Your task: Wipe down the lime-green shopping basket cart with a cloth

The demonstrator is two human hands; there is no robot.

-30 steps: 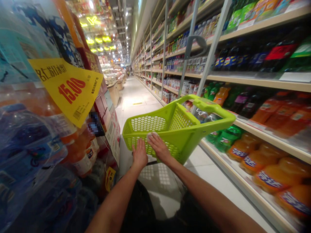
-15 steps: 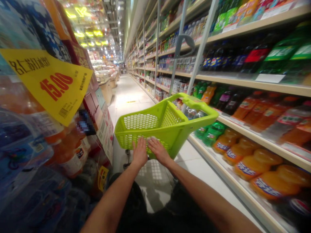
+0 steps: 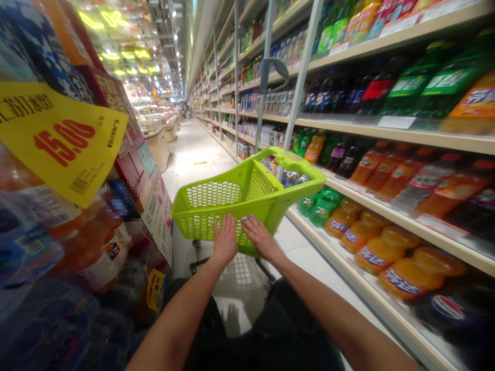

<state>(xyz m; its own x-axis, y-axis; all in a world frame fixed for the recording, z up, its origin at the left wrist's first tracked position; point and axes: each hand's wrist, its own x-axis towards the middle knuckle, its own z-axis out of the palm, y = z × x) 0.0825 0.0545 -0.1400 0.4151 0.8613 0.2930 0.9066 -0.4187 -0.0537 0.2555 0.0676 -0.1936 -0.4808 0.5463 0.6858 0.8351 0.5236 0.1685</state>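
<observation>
A lime-green plastic shopping basket (image 3: 216,198) on wheels stands tilted in a shop aisle in front of me. My left hand (image 3: 225,241) lies flat against its near wall, fingers stretched upward. Beside it, my right hand (image 3: 260,238) also presses on the near wall, fingers spread, with something pale and small under its fingertips that I cannot make out. The basket's thick green handle (image 3: 299,165) points toward the right shelves. A grey pull handle (image 3: 276,72) on two metal rods rises behind the basket.
Shelves of soft-drink bottles (image 3: 390,257) line the right side, low ones close to my right arm. On the left are stacked shrink-wrapped bottle packs (image 3: 46,247) with a yellow price sign (image 3: 62,144). The white tiled aisle (image 3: 193,149) runs ahead.
The basket and both hands have shifted left and slightly nearer in view as the camera swung right. Both hands stay pressed on the basket's near wall.
</observation>
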